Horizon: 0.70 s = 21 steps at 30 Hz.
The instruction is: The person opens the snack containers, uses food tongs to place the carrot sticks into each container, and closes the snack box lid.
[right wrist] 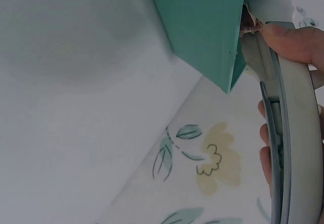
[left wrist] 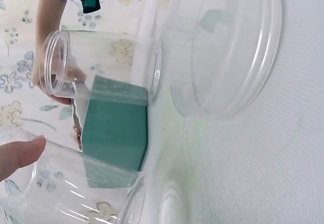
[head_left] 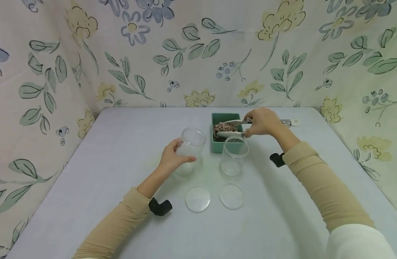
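Observation:
My left hand (head_left: 172, 155) grips a clear plastic jar (head_left: 192, 140), thumb against its near side; the jar is tilted and its mouth is uncovered. In the left wrist view the thumb (left wrist: 23, 155) lies on the wall of the jar (left wrist: 86, 183). My right hand (head_left: 263, 122) holds metal tongs (head_left: 285, 122) with pale tips, its thumb on one arm and fingers on the other. The tong tips reach into a green rectangular container (head_left: 217, 147), around brownish shredded pieces (head_left: 221, 127). A second clear jar (head_left: 232, 163) stands uncovered in front of the container.
Two clear round lids (head_left: 197, 199) lie side by side on the white table (head_left: 266, 223), nearer than the jars. Floral cloth (head_left: 198, 54) hangs behind the table and along both sides. Black wrist mounts (head_left: 160, 207) sit by both sleeves.

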Motion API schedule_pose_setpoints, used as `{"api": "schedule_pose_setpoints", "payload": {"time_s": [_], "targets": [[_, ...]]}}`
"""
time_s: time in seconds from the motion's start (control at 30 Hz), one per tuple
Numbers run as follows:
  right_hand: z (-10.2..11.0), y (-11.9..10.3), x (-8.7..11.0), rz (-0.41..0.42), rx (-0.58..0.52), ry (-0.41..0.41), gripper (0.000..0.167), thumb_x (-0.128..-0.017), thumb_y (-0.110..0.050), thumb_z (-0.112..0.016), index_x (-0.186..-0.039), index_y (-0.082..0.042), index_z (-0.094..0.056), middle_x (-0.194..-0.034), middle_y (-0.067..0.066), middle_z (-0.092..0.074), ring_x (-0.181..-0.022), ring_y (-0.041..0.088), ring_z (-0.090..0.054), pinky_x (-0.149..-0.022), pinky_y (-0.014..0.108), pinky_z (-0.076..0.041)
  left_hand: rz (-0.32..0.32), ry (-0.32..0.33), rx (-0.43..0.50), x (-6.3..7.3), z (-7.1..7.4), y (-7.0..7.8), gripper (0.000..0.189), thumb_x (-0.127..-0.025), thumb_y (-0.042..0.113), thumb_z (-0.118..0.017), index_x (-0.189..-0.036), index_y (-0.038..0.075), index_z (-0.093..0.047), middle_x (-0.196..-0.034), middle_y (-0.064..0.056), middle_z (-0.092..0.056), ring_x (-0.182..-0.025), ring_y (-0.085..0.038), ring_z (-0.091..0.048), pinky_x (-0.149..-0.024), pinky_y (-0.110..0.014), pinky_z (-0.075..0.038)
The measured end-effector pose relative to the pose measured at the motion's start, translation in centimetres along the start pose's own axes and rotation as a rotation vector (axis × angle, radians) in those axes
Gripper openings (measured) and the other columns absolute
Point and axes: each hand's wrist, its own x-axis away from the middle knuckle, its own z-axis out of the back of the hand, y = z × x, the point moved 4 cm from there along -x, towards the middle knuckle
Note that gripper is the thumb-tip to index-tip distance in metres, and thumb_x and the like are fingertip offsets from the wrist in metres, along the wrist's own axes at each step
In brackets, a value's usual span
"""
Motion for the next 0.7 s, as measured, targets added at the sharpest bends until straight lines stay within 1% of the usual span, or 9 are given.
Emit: {"api": "schedule_pose_setpoints", "payload": {"time_s": [0.13, 0.27, 0.4, 0.47, 0.53, 0.63, 0.7], "targets": [[0.5, 0.3, 0.4, -0.027, -0.031, 0.002, 0.05, -0.064, -0.027, -0.08, -0.107, -0.002, -0.072, -0.085, 0.008, -0.067, -0.068, 0.023, -0.052, -0.056, 0.035, -0.044, -0.007, 0.002, -0.002, -0.3, -0.1, 0.2, 0.083, -0.073, 0.011, -0.085, -0.143, 0.002, -0.042, -0.144, -0.021, -0.046, -0.132, -0.038, -0.042, -0.108, -0.053, -0.035], [1.0, 0.8, 0.7, -0.056, -0.056, 0.01, 0.051, -0.064, -0.028, -0.081, -0.108, -0.003, -0.073, -0.083, 0.008, -0.065, -0.068, 0.023, -0.049, -0.055, 0.033, -0.04, -0.008, 0.006, -0.033, -1.0, -0.1, 0.5, 0.085, -0.073, 0.014, -0.086, -0.145, 0.002, -0.041, -0.145, -0.019, -0.045, -0.133, -0.036, -0.041, -0.109, -0.05, -0.035], [1.6, 1.2, 1.0, -0.073, -0.089, 0.021, 0.052, -0.064, -0.028, -0.082, -0.108, -0.002, -0.072, -0.069, 0.005, -0.056, -0.061, 0.019, -0.043, -0.053, 0.031, -0.033, -0.009, 0.004, -0.07, -2.1, -0.1, 1.2, 0.087, -0.073, 0.015, -0.086, -0.145, 0.001, -0.04, -0.145, -0.018, -0.044, -0.133, -0.034, -0.041, -0.108, -0.049, -0.036], [1.9, 1.4, 1.2, -0.079, -0.112, 0.028, 0.051, -0.064, -0.026, -0.082, -0.108, -0.002, -0.073, -0.06, 0.002, -0.047, -0.056, 0.018, -0.039, -0.051, 0.03, -0.03, -0.013, 0.001, -0.085, -2.8, 0.0, 1.5, 0.087, -0.073, 0.016, -0.086, -0.145, 0.001, -0.04, -0.146, -0.018, -0.044, -0.134, -0.034, -0.04, -0.109, -0.048, -0.036], [2.3, 1.4, 1.4, -0.078, -0.131, 0.039, 0.05, -0.063, -0.025, -0.083, -0.107, -0.002, -0.073, -0.056, 0.0, -0.045, -0.055, 0.017, -0.039, -0.05, 0.03, -0.03, -0.014, -0.005, -0.101, -3.4, 0.1, 1.9, 0.088, -0.073, 0.016, -0.086, -0.146, 0.001, -0.039, -0.147, -0.017, -0.043, -0.135, -0.033, -0.038, -0.11, -0.046, -0.035], [2.7, 1.5, 1.6, -0.078, -0.153, 0.052, 0.049, -0.063, -0.024, -0.084, -0.106, -0.003, -0.074, -0.054, 0.0, -0.046, -0.053, 0.017, -0.039, -0.049, 0.03, -0.031, -0.016, -0.009, -0.126, -4.4, 0.2, 2.2, 0.088, -0.073, 0.016, -0.086, -0.146, 0.0, -0.038, -0.148, -0.015, -0.043, -0.137, -0.031, -0.036, -0.112, -0.043, -0.033], [3.0, 1.5, 1.7, -0.077, -0.162, 0.061, 0.049, -0.063, -0.024, -0.084, -0.106, -0.003, -0.074, -0.057, 0.001, -0.052, -0.053, 0.017, -0.041, -0.05, 0.03, -0.032, -0.017, -0.009, -0.149, -4.9, 0.2, 2.4, 0.088, -0.073, 0.016, -0.086, -0.146, 0.0, -0.038, -0.148, -0.015, -0.043, -0.137, -0.031, -0.036, -0.112, -0.042, -0.032]]}}
